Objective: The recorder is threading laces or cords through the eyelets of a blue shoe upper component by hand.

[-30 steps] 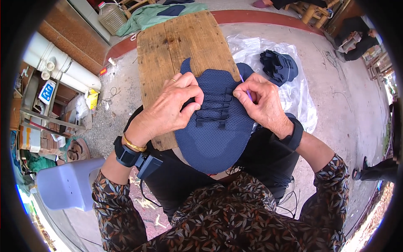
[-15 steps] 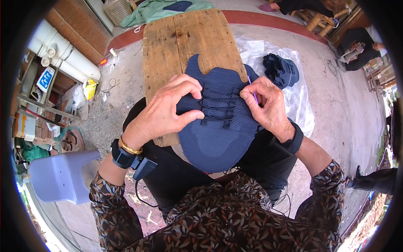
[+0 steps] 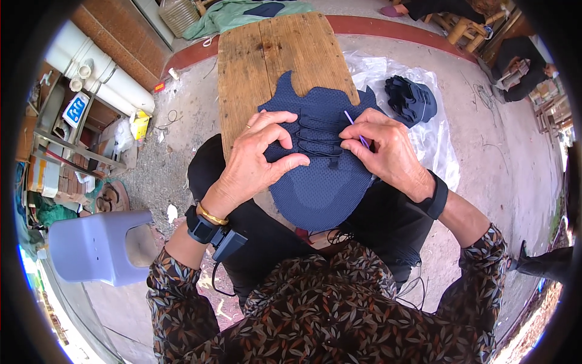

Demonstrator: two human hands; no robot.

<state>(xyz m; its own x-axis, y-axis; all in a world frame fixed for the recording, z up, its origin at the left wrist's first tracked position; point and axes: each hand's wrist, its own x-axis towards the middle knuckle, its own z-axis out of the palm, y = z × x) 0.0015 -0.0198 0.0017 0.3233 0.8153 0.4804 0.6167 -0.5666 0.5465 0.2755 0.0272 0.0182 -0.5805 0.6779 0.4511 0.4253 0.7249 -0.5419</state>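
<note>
A dark navy mesh shoe upper lies across my lap and the near end of a wooden board. Black lace zigzags in several rows over its middle. My left hand rests at the upper's left side, thumb and forefinger spread wide apart around the laced rows, with nothing gripped between them. At the right end of the rows, my right hand is closed in a pinch. A thin purple stick-like tool pokes out from its fingers; the tool's tip and any lace in the pinch cannot be made out.
The wooden board stretches away ahead. Stacked dark pieces lie on a clear plastic sheet to the right. A lilac plastic stool stands at left, below cluttered shelves. Other people sit at far right.
The upper's near edge has shifted away from me and the laced rows look closer together. My left thumb has come further over the mesh. More of the purple tool shows.
</note>
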